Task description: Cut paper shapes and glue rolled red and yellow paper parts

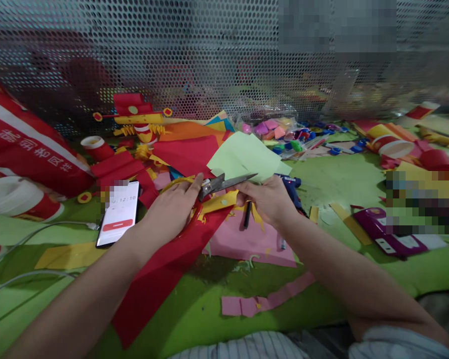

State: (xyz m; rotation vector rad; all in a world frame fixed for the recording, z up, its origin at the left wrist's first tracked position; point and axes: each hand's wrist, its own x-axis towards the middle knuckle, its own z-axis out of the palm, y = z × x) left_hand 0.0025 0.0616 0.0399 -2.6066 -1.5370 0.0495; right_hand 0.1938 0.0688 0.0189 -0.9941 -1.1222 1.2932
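Observation:
My left hand (174, 207) is closed on a pair of scissors (228, 184). Their metal blades are parted and point right; the handles are partly covered by my fingers. At the right end of a yellow paper strip (220, 202), just below the blades, my right hand (267, 199) pinches with thumb and fingers. Behind the blades lies a light green paper sheet (252, 154). A long red paper strip (164, 284) runs under my left hand, and pink paper (239, 239) with a black pen (247, 215) lies below my right hand.
A lit phone (120, 214) lies left, by paper cups (18, 197) and a red bag (30, 144). A blue glue gun (292, 185) is behind my right hand. Right is a purple device (387, 232). Perforated metal (194, 60) stands behind the green table (205, 326).

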